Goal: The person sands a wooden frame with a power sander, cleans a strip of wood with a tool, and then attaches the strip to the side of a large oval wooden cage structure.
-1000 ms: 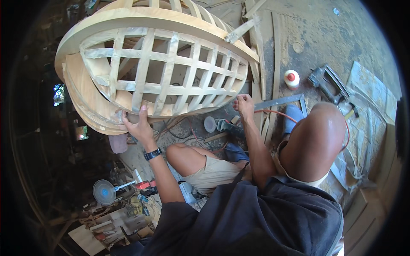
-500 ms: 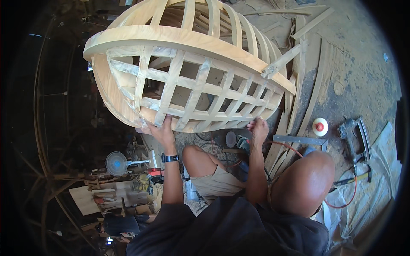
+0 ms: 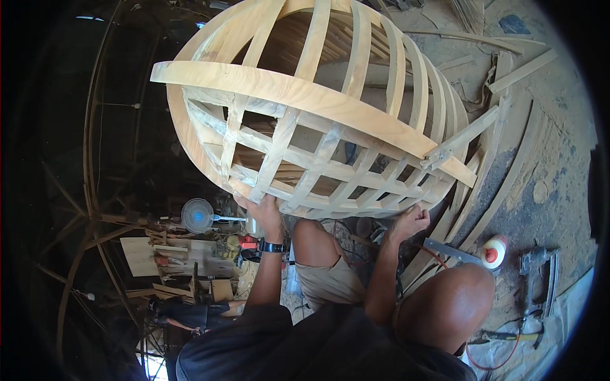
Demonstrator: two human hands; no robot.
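A large rounded wooden frame [image 3: 278, 149] of crossed slats and bent ribs stands tilted in front of me. A thick curved rail [image 3: 298, 91] runs across it, with a short wooden strip [image 3: 464, 134] overlapping the rail's right end. With fingers wrapped round the lower left rim, my left hand [image 3: 265, 213] grips the frame; most of those fingers are hidden behind the slats. My right hand [image 3: 410, 223] is closed in a fist at the lower right rim, against the wood. What its curled fingertips pinch is partly hidden.
By my right knee lie a metal square [image 3: 452, 251] and a white bottle with a red cap [image 3: 493, 252]. Farther right are a nail gun [image 3: 534, 273] with its hose and a hammer [image 3: 527, 335]. Long wood strips [image 3: 508, 181] cover the floor. A fan [image 3: 197, 216] and another person [image 3: 190, 311] are at left.
The view has shifted. The frame shows larger, farther right and lower, with more of its upper ribs in sight. Both hands have stayed at its lower rim.
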